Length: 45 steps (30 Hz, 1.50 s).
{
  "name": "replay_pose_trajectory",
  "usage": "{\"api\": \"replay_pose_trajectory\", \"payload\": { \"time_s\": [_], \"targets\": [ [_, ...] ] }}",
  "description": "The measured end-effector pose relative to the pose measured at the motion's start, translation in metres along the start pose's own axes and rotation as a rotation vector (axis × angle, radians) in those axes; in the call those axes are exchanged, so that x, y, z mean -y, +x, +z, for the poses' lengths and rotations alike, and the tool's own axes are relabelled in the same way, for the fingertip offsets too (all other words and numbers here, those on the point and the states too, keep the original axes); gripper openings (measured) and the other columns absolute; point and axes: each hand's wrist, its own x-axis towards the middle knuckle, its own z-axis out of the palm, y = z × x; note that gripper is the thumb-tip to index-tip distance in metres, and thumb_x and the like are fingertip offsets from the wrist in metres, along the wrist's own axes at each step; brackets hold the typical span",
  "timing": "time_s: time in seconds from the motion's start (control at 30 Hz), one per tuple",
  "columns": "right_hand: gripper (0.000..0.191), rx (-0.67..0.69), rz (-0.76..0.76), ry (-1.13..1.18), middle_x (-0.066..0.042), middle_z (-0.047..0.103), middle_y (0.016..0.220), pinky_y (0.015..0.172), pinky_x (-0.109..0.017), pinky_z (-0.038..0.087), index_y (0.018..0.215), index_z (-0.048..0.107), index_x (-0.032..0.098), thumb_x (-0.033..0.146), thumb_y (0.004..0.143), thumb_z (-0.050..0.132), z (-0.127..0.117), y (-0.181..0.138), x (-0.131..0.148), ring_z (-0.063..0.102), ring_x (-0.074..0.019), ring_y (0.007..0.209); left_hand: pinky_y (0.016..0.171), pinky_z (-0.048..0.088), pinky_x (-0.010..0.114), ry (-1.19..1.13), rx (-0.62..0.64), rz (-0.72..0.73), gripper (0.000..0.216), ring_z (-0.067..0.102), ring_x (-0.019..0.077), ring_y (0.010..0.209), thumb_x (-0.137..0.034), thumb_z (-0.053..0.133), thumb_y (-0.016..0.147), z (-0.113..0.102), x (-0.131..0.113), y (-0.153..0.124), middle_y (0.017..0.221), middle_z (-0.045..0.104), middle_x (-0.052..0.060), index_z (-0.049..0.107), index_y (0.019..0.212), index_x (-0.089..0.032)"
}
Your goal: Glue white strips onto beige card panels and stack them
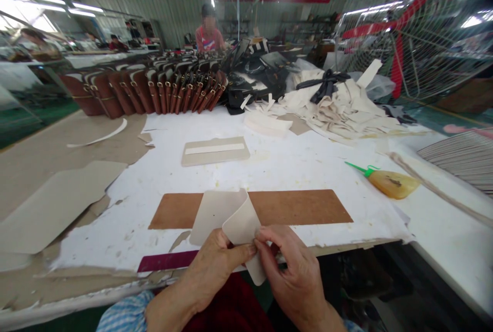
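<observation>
Sheet (pixel 242 223), cream, curled over, partly covers brown strip (pixel 300 207); we note left hand (pixel 213 260) and right hand (pixel 292 265) both pinching the sheet.

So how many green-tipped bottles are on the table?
1: the amber bottle, lying beyond the right hand, toward the right. Others may be hidden behind the pale pile.

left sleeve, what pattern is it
The left sleeve is blue and white checked, best in the head view.

Pale beige sheet (pixel 213 214), smooth and round-cornered, observed curled over at its right side, gripped by left hand (pixel 217 260) and right hand (pixel 290 262), partly hiding flat brown strip (pixel 300 207)
</observation>
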Motion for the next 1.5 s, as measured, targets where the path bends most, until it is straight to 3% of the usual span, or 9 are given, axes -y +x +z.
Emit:
{"api": "replay_pose_trajectory", "payload": {
  "time_s": [0.13, 0.33, 0.57, 0.73, 0.93, 1.1, 1.23, 1.33, 1.5],
  "targets": [
    [0.026, -0.019, 0.005, 0.04, 0.0, 0.065, 0.082, 0.069, -0.028, 0.053, 0.106, 0.06, 0.024, 0.002, 0.094, 0.053, 0.004, -0.001, -0.001, 0.062, -0.016, 0.075, 0.079, 0.047, 0.031, -0.003, -0.014, -0.021, 0.025, 0.062, 0.0204, 0.081, -0.037, 0.081, 0.074, -0.002, 0.005, 0.0, 0.079, 0.073, 0.001, 0.077, 0.088, -0.017],
    [0.011, 0.131, 0.252, 0.452, 0.001, 0.056, 0.084, 0.062, -0.023, 0.051, 0.093, 0.057, 0.026, 0.017, 0.097, 0.055, -0.019, -0.007, -0.009, 0.058, -0.0147, 0.076, 0.072, 0.045, 0.03, 0.026, -0.027, -0.026, 0.025, 0.059, 0.018, 0.074, -0.038, 0.08, 0.071, -0.003, 0.004, 0.003, 0.074, 0.07, 0.001, 0.071, 0.079, -0.015],
    [0.035, 0.089, 0.001, 0.132, -0.006, 0.062, 0.102, 0.074, -0.024, 0.054, 0.124, 0.066, 0.023, 0.003, 0.097, 0.059, -0.007, -0.008, -0.017, 0.062, -0.015, 0.09, 0.076, 0.047, 0.029, -0.017, 0.0, -0.013, 0.033, 0.059, 0.0178, 0.078, -0.042, 0.084, 0.073, -0.003, 0.007, 0.004, 0.08, 0.073, 0.002, 0.076, 0.091, -0.015],
    [0.023, 0.122, -0.083, 0.045, -0.005, 0.064, 0.094, 0.074, -0.027, 0.052, 0.107, 0.065, 0.02, 0.0, 0.096, 0.059, -0.005, -0.005, -0.017, 0.06, -0.016, 0.086, 0.076, 0.046, 0.029, -0.005, -0.012, -0.016, 0.033, 0.058, 0.0174, 0.078, -0.042, 0.084, 0.072, -0.003, 0.007, 0.004, 0.077, 0.072, 0.001, 0.077, 0.088, -0.014],
    [0.023, 0.16, -0.039, 0.023, -0.001, 0.055, 0.081, 0.064, -0.027, 0.044, 0.084, 0.053, 0.021, 0.0, 0.091, 0.054, -0.006, 0.005, -0.018, 0.053, -0.0152, 0.075, 0.074, 0.046, 0.03, 0.008, -0.006, -0.021, 0.029, 0.058, 0.0182, 0.077, -0.037, 0.083, 0.07, -0.004, 0.007, 0.005, 0.076, 0.07, 0.001, 0.076, 0.086, -0.014],
    [0.023, 0.293, 0.074, 0.244, 0.0, 0.056, 0.082, 0.066, -0.027, 0.046, 0.077, 0.047, 0.023, 0.012, 0.095, 0.056, -0.019, 0.006, -0.023, 0.057, -0.0151, 0.078, 0.072, 0.046, 0.028, 0.012, -0.022, -0.012, 0.028, 0.058, 0.017, 0.075, -0.037, 0.082, 0.069, -0.005, 0.005, 0.003, 0.076, 0.071, 0.002, 0.075, 0.083, -0.014],
    [0.011, 0.25, 0.103, 0.287, -0.001, 0.062, 0.092, 0.072, -0.025, 0.051, 0.099, 0.06, 0.024, 0.013, 0.099, 0.059, -0.022, -0.002, -0.027, 0.061, -0.0142, 0.085, 0.076, 0.048, 0.028, 0.0, -0.017, -0.014, 0.03, 0.06, 0.0179, 0.079, -0.038, 0.083, 0.069, -0.003, 0.004, 0.002, 0.079, 0.073, 0.003, 0.075, 0.086, -0.015],
    [0.033, 0.183, -0.025, 0.175, -0.004, 0.063, 0.101, 0.074, -0.025, 0.052, 0.126, 0.062, 0.023, 0.005, 0.099, 0.058, -0.014, -0.007, -0.028, 0.061, -0.0141, 0.089, 0.074, 0.048, 0.029, 0.0, -0.02, -0.022, 0.032, 0.06, 0.0176, 0.076, -0.04, 0.082, 0.07, -0.002, 0.004, 0.002, 0.078, 0.073, 0.002, 0.076, 0.089, -0.015],
    [0.018, 0.231, -0.104, 0.04, -0.005, 0.063, 0.094, 0.073, -0.029, 0.049, 0.105, 0.064, 0.02, 0.004, 0.099, 0.059, -0.011, 0.0, -0.026, 0.058, -0.0168, 0.085, 0.073, 0.046, 0.028, 0.026, -0.028, -0.012, 0.028, 0.057, 0.0165, 0.075, -0.038, 0.079, 0.071, -0.001, 0.005, 0.002, 0.078, 0.071, 0.001, 0.076, 0.086, -0.014]
  ]
}}
